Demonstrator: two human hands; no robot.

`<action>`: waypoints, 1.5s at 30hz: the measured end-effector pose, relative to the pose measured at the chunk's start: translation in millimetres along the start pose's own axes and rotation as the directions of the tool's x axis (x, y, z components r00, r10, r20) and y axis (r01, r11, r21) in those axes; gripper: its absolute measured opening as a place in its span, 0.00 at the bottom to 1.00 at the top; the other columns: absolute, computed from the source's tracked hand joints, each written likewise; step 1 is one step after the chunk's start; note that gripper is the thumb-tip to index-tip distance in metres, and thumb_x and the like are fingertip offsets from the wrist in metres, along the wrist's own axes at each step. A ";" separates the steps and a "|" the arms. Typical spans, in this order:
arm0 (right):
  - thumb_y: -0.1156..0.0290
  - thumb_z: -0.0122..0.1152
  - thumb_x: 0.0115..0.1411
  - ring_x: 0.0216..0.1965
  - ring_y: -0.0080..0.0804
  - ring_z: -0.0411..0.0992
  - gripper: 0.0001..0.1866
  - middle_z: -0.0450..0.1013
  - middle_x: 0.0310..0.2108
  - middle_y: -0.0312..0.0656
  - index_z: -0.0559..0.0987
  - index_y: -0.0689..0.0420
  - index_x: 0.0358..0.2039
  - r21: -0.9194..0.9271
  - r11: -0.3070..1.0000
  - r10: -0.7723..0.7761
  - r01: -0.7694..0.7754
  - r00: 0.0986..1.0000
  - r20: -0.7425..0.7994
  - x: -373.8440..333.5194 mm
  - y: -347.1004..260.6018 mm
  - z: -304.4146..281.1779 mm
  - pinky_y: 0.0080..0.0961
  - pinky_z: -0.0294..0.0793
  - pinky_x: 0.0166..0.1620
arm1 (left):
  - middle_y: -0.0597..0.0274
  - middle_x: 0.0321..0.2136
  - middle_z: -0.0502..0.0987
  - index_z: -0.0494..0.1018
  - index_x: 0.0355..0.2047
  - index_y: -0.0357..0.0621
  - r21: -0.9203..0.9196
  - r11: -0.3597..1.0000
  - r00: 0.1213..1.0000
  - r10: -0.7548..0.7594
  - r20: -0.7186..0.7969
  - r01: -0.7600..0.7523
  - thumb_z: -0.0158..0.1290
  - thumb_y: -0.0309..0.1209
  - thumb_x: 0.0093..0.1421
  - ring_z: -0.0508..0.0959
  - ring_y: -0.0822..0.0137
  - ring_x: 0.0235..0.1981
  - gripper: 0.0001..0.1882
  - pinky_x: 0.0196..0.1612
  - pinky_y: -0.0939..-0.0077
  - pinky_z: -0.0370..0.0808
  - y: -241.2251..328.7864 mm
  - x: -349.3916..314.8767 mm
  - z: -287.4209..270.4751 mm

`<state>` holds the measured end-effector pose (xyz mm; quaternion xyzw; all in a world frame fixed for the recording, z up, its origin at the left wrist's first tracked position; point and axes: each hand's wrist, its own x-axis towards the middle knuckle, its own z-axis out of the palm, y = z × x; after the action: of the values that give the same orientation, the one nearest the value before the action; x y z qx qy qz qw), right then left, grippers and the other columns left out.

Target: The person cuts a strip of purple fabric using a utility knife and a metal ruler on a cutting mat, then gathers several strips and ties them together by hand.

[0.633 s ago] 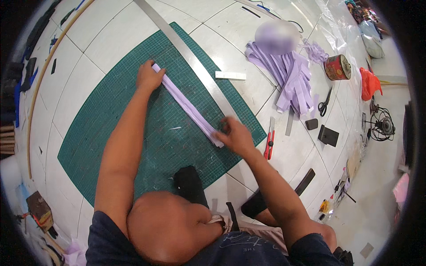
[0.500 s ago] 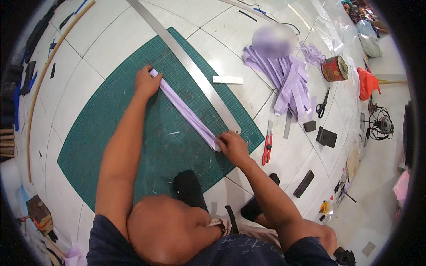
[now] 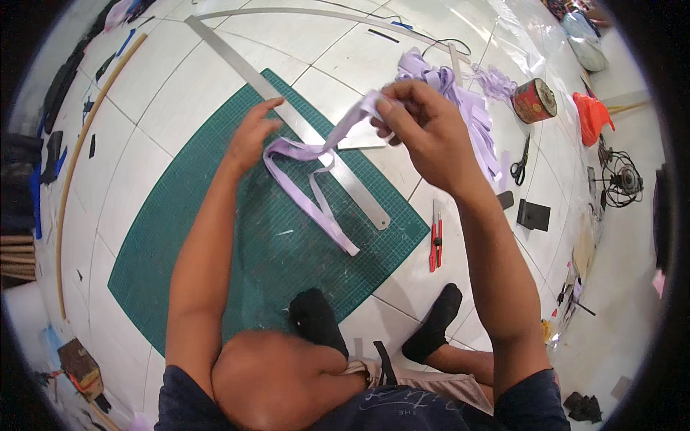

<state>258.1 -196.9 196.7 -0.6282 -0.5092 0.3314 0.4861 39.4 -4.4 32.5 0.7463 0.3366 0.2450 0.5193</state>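
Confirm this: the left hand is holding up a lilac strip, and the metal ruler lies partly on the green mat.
Wrong hand: in the head view, the right hand is holding up the lilac strip. The metal ruler does lie partly on the green mat.

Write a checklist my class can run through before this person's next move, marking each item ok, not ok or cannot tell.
1. Right hand gripping the lavender strips: ok, pinched between thumb and fingers, raised above the mat.
2. Strips lying flat: not ok, they bend in a loop, with only the lower part down on the mat.
3. Metal ruler clear of the strips: not ok, they cross above it.
4. Left hand free: ok, it is open and holds nothing.
5. Left fingers off the ruler: cannot tell, they overlap its edge in this view.
6. Red-handled cutter off the mat: ok, on the tiles beside its corner.
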 end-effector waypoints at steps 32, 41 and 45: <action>0.61 0.59 0.67 0.25 0.12 0.59 0.12 0.66 0.22 0.25 0.81 0.58 0.37 -0.074 0.928 0.370 -0.364 0.924 0.099 -59.2 94.9 -67.9 0.16 0.58 0.28 | 0.66 0.18 0.67 0.70 0.23 0.46 -0.202 0.961 0.747 -0.273 -0.606 0.188 0.46 0.37 0.63 0.67 0.70 0.16 0.13 0.20 0.71 0.63 4.7 5.3 -86.2; 0.57 0.57 0.66 0.29 0.29 0.68 0.19 0.73 0.25 0.42 0.79 0.64 0.34 -0.616 0.751 0.371 -0.238 0.924 0.094 -62.6 53.9 -166.5 0.31 0.69 0.36 | 0.56 0.28 0.78 0.77 0.34 0.37 -0.483 0.863 0.626 -0.459 -0.630 0.148 0.44 0.38 0.62 0.78 0.61 0.29 0.17 0.32 0.65 0.76 -110.9 -29.7 -153.7; 0.57 0.59 0.66 0.29 0.27 0.67 0.19 0.72 0.24 0.42 0.79 0.64 0.34 -0.591 0.719 0.498 -0.366 0.865 0.070 -91.0 40.4 -203.8 0.31 0.69 0.35 | 0.48 0.31 0.81 0.78 0.36 0.34 0.079 0.861 0.595 -0.279 -0.754 0.503 0.42 0.37 0.62 0.81 0.51 0.32 0.19 0.34 0.54 0.76 -153.8 -55.0 -188.6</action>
<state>432.9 -340.5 213.9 -0.8024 -0.4727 0.3407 0.1286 -169.6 105.1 -48.7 0.5616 0.7007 0.3448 0.2734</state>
